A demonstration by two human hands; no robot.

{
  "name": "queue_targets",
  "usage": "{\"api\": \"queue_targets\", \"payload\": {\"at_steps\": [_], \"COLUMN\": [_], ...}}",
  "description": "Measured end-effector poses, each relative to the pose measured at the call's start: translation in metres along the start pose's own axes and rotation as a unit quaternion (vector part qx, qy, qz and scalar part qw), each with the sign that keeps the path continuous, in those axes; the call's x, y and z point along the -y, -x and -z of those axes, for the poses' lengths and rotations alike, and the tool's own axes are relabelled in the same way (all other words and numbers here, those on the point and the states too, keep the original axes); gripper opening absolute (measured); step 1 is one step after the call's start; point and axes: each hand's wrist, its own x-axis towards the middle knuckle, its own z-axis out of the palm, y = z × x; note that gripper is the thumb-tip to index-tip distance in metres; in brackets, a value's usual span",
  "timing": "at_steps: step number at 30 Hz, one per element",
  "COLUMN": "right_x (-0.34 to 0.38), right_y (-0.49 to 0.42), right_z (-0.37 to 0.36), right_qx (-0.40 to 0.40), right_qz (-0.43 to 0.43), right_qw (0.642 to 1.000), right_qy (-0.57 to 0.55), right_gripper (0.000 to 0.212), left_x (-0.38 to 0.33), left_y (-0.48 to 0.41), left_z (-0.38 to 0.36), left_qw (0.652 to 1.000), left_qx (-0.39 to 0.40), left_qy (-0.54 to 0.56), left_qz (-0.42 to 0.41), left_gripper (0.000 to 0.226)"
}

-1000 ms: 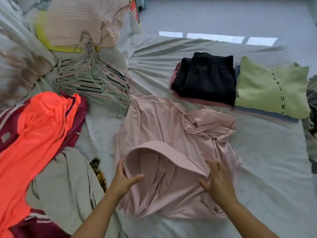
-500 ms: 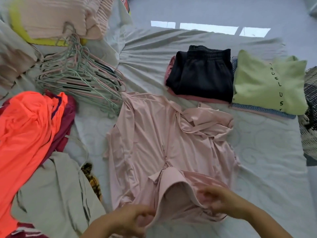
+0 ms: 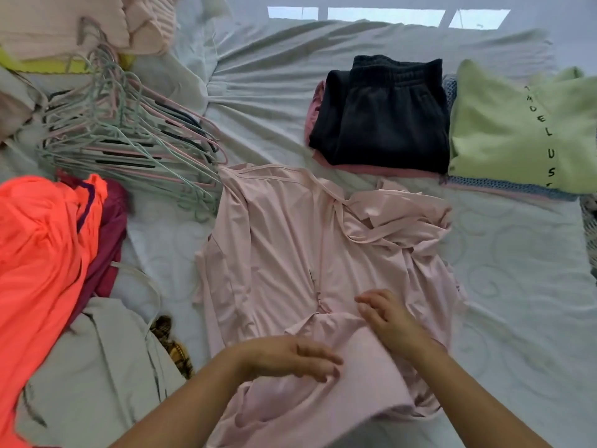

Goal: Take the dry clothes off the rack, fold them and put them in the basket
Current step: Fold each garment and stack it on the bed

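Observation:
A pale pink zip-up garment [image 3: 284,240] lies spread on the bed sheet [image 3: 517,286] in front of me, its right side bunched up. My left hand [image 3: 290,357] lies flat on the folded hood part near the bottom, fingers straight. My right hand [image 3: 391,321] presses the pink fabric just right of the zip, fingers loosely extended. Folded black trousers [image 3: 384,118] on a pink piece and a folded light green top [image 3: 517,130] lie at the far right.
A heap of pastel hangers [image 3: 129,137] lies at the upper left. An orange garment [image 3: 42,253] over a maroon one, and a grey garment [image 3: 97,376], pile up at the left. Peach fabric on something yellow sits at the top left corner.
The hood, which was standing open, has been pulled down and flattened. Both hands moved from gripping its edge to lying flat on the pink fabric.

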Motion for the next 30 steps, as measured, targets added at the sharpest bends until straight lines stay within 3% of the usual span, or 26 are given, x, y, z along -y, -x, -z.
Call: {"api": "queue_targets", "payload": {"at_steps": [2,4,6,7,9,10,11,14,17,19,20,21,24,27,30], "right_x": [0.016,0.017,0.013,0.012,0.008,0.008,0.010,0.019,0.032,0.032,0.033,0.034,0.039,0.054,0.075], "right_y": [0.009,0.031,0.053,0.058,0.050,0.040,0.027,-0.016,-0.047,-0.057,-0.059,-0.059,-0.066,-0.079,-0.096], "right_z": [-0.008,-0.013,-0.016,-0.015,-0.006,0.000,0.006,0.009,-0.017,-0.034,-0.038,-0.039,-0.029,-0.003,0.028], "right_qx": [0.094,0.192,0.252,0.256,0.187,0.135,0.085,0.006,0.005,-0.001,0.001,0.006,-0.006,-0.076,-0.126], "right_qz": [-0.026,-0.036,-0.042,-0.051,-0.076,-0.083,-0.069,-0.026,-0.081,-0.140,-0.155,-0.156,-0.114,-0.084,-0.084], "right_qw": [0.995,0.980,0.946,0.928,0.938,0.959,0.975,0.997,0.993,0.984,0.981,0.981,0.993,0.990,0.963], "right_qy": [-0.031,0.046,0.197,0.264,0.282,0.237,0.192,0.072,0.083,0.114,0.119,0.113,0.042,-0.086,-0.223], "right_gripper": [0.021,0.021,0.028,0.027,0.024,0.020,0.018,0.015,0.023,0.033,0.027,0.021,0.033,0.036,0.032], "left_x": [-0.008,0.000,0.008,0.013,0.019,0.017,0.012,-0.001,-0.001,0.004,0.007,0.008,0.004,-0.013,-0.029], "left_y": [-0.010,-0.015,-0.012,-0.014,-0.025,-0.031,-0.037,-0.060,-0.080,-0.091,-0.095,-0.098,-0.104,-0.102,-0.087], "left_z": [-0.021,-0.031,-0.025,-0.016,0.013,0.027,0.037,0.044,0.019,0.001,-0.006,-0.011,-0.018,-0.007,0.017], "left_qw": [0.981,0.976,0.995,0.994,0.933,0.898,0.885,0.908,0.911,0.908,0.905,0.902,0.883,0.864,0.848], "left_qx": [0.093,0.089,0.014,-0.081,-0.335,-0.416,-0.447,-0.387,-0.354,-0.363,-0.375,-0.392,-0.447,-0.502,-0.498], "left_qy": [-0.166,-0.195,-0.097,-0.070,-0.133,-0.141,-0.130,-0.157,-0.201,-0.199,-0.181,-0.155,-0.112,0.001,0.116], "left_qz": [0.046,0.040,0.009,0.001,0.013,0.012,0.004,0.036,0.060,0.069,0.082,0.091,0.095,-0.024,-0.140], "left_gripper": [0.056,0.039,0.020,0.017,0.016,0.014,0.013,0.020,0.018,0.018,0.017,0.016,0.018,0.005,0.022]}}
